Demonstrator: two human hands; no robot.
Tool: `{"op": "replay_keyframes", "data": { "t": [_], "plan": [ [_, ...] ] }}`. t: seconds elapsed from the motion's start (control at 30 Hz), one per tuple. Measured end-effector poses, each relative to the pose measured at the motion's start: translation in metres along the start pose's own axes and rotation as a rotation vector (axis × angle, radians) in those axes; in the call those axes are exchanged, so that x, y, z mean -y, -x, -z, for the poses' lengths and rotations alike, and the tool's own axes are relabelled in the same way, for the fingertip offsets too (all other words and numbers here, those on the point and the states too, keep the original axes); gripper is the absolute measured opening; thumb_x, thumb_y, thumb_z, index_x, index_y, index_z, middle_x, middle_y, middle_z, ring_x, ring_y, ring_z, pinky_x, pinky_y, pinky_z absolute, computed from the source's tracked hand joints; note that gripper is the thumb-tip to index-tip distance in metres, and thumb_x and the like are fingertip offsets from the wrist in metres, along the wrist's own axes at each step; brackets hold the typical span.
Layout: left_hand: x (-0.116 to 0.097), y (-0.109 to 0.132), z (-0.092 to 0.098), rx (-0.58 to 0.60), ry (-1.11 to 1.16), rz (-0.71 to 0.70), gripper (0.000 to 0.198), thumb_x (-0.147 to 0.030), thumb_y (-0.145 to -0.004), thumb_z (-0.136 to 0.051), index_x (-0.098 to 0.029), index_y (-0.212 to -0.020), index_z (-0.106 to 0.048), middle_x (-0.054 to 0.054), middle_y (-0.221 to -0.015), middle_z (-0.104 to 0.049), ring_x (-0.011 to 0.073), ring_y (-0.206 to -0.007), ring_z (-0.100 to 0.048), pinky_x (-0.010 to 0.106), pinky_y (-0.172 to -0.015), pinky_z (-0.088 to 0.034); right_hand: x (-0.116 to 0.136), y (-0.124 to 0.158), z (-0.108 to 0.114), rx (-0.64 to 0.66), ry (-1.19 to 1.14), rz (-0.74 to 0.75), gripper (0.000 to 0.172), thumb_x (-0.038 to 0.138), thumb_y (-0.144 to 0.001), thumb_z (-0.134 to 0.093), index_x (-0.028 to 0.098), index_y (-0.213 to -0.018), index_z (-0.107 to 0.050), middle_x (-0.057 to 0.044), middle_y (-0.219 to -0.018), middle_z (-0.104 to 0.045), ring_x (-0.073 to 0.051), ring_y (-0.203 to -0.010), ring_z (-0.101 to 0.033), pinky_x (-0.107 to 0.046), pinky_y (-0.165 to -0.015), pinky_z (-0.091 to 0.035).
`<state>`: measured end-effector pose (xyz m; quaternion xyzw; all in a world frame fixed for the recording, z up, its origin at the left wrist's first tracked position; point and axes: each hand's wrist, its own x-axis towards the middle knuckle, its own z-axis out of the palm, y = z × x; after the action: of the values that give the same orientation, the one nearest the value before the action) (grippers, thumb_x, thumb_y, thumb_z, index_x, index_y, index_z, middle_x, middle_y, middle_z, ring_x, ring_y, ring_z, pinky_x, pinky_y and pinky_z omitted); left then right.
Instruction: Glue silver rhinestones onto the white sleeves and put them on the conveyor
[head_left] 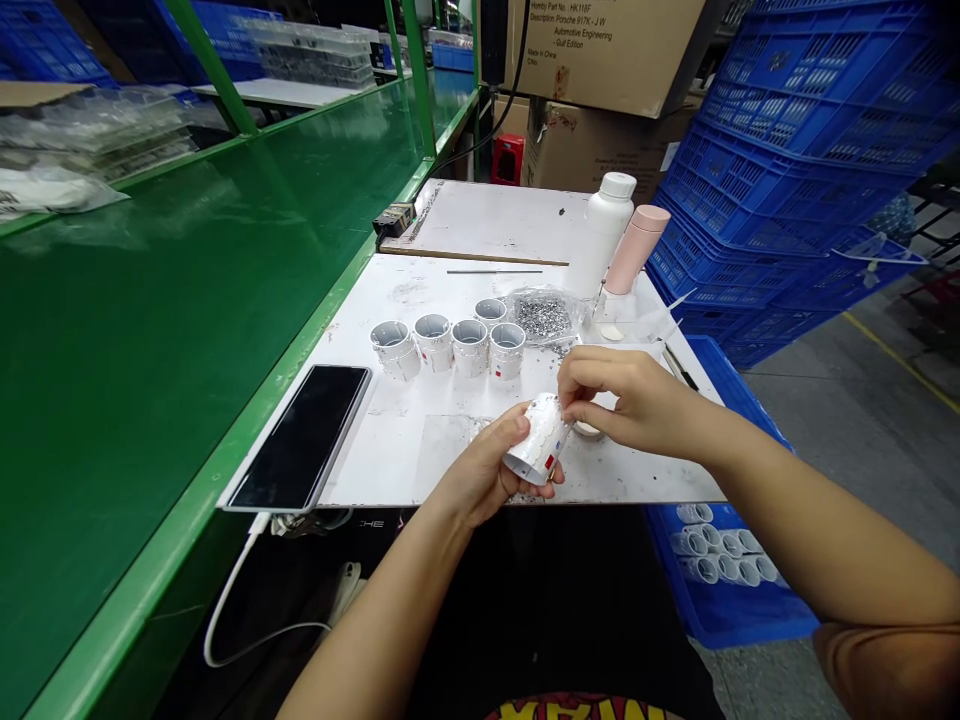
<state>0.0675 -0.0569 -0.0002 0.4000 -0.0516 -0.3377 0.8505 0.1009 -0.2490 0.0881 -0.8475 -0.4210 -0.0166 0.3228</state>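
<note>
The left hand (499, 465) is nearest, and it grips the white cylinder (541, 440) with the thumb on the upper side and the other fingers underneath. This cylinder is held in the air, tilted, above the front edge of the white table (397, 455). The right hand (637, 395) has thumb and finger pinched together at the far end of the cylinder; I cannot tell if some small piece is between them.

To do this step well, I think the left hand should support the wall firmly but without squeezing, because it looks thin. The right fingertips should press straight and lightly, and the cylinder should be turned by the left hand, so that the worked place is always visible.

About materials: the held cylinder is smooth, probably plastic, with fine lines and small red and blue marks. Left of it lies a flat phone (300, 437) with dark glossy glass. A little farther stand five similar hollow cylinders (469, 352), round and grey inside. Beside them is a clear, wrinkled bag (541, 317) of tiny grainy pieces, metallic in appearance. Behind it are a smooth white bottle (606, 230) and a matt pink flask (636, 250). Farthest is a stiff brown cardboard box (592, 55) with printed letters
</note>
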Motion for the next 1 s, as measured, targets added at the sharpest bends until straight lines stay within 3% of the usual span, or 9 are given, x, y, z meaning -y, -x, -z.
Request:
{"op": "replay_keyframes", "data": {
  "t": [0.5,1.0],
  "plan": [
    [0.001,0.000,-0.002,-0.022,-0.086,-0.020,0.055,-0.054,-0.079,-0.063,-0.018,-0.120,-0.054,0.007,-0.079,-0.064,0.0175,-0.061,-0.064,0.022,-0.050,-0.047,0.001,-0.003,-0.002,0.026,0.065,-0.029,0.017,0.001,-0.078,-0.056,0.016,-0.071,-0.052,-0.001,-0.076,-0.052,-0.013,-0.068,-0.049,-0.026,-0.062,-0.041],
    [0.002,0.000,0.001,0.014,-0.061,-0.031,0.056,-0.054,-0.081,-0.062,-0.019,-0.124,-0.051,0.007,-0.083,-0.064,0.0184,-0.066,-0.066,0.022,-0.052,-0.047,-0.008,0.013,-0.013,-0.184,-0.012,0.028,0.011,0.009,-0.083,-0.061,0.018,-0.079,-0.058,-0.003,-0.080,-0.061,-0.015,-0.074,-0.058,-0.030,-0.068,-0.048]
  ]
}}
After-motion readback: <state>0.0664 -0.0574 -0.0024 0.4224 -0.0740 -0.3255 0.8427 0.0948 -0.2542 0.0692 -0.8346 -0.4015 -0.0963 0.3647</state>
